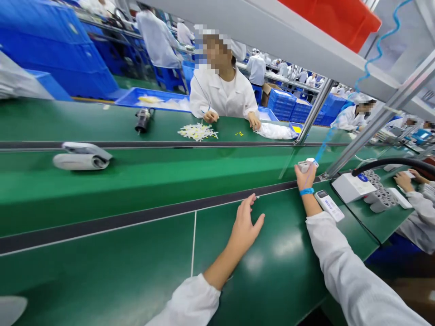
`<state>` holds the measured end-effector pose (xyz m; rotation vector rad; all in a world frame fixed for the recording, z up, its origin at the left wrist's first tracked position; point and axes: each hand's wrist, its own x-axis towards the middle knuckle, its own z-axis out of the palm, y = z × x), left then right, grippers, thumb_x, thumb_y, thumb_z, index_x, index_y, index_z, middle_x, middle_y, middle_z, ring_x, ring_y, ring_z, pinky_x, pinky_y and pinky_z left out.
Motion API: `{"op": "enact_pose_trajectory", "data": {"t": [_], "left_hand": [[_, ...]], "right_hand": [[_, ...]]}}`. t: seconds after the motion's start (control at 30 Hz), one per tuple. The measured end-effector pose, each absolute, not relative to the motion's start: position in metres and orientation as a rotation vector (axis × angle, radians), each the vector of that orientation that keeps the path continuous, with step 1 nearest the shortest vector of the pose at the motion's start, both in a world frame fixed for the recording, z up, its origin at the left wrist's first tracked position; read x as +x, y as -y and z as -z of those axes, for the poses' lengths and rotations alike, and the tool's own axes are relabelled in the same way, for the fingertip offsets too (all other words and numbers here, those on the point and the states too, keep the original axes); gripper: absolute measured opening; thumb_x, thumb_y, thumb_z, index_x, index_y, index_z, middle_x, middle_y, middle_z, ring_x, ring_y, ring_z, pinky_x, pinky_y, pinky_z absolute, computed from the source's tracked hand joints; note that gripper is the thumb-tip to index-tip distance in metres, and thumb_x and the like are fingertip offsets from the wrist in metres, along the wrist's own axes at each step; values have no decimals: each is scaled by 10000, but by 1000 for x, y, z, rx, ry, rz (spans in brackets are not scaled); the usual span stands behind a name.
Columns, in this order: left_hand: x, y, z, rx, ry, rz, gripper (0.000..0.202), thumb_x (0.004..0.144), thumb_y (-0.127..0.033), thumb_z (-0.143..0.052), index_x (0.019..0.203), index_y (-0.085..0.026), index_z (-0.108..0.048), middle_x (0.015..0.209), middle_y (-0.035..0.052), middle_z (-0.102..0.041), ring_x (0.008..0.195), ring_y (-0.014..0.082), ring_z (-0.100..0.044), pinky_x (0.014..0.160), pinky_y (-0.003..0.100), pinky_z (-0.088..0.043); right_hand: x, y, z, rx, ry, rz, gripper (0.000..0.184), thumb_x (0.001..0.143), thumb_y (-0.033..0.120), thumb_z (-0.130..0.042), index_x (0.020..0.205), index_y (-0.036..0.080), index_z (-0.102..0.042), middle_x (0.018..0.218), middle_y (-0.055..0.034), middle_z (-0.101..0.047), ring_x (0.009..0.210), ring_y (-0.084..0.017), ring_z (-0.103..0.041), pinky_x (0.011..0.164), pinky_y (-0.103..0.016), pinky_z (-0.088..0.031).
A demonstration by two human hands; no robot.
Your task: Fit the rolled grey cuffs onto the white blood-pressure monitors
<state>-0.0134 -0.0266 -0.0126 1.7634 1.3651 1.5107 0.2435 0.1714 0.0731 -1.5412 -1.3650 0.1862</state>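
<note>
My left hand [245,222] hovers over the green worktop with its fingers apart and nothing in them. Farther off to the right, my right hand [305,177] is closed around a small white plastic part [307,164] beside the green belt; its exact kind I cannot make out. A blue band circles the right wrist. Just right of that wrist, a white handheld device [329,205] with a small dark display lies on the worktop.
A white folded piece [81,157] rides on the green belt [163,167]. Across it, a person in white sits behind a pile of white parts [197,131]. Metal posts [314,111] and an overhead shelf stand close by. A white box [353,186] and several grey cylinders [379,192] are at right.
</note>
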Motion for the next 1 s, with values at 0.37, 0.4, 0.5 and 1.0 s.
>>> {"op": "enact_pose_trajectory", "data": {"t": [0.37, 0.4, 0.5, 1.0], "left_hand": [[-20, 40, -3, 1767, -1540, -1341, 461, 1089, -236, -603, 1541, -312, -558, 1529, 138, -653, 1406, 293, -657, 1077, 474, -630], [-21, 40, -4, 1764, -1541, -1344, 452, 1088, -223, -599, 1529, -314, -567, 1521, 136, -657, 1397, 287, -661, 1067, 460, -635], [-22, 41, -5, 1754, -1545, -1341, 426, 1075, -189, -600, 1484, -307, -601, 1509, 133, -659, 1387, 278, -665, 1054, 436, -640], [-12, 34, -10, 1578, -1581, -1476, 269, 1016, -174, -614, 1257, -242, -711, 1293, 125, -731, 1201, 274, -725, 955, 429, -659]], "right_hand": [[294, -284, -58, -2204, 1084, -107, 862, 827, 179, -778, 1596, 63, -407, 1489, -338, -631, 1482, -471, -567, 1262, -635, -403], [296, -288, -57, -2229, 1108, -141, 927, 824, 186, -799, 1638, 70, -371, 1466, -339, -650, 1457, -481, -589, 1209, -624, -457], [299, -293, -57, -2249, 1207, -216, 1084, 800, 221, -871, 1721, 131, -307, 1482, -342, -656, 1475, -522, -560, 1138, -635, -495], [290, -289, -59, -2258, 1614, -474, 926, 690, 212, -1036, 1499, 162, -586, 1366, -434, -689, 1358, -573, -694, 1016, -665, -527]]}}
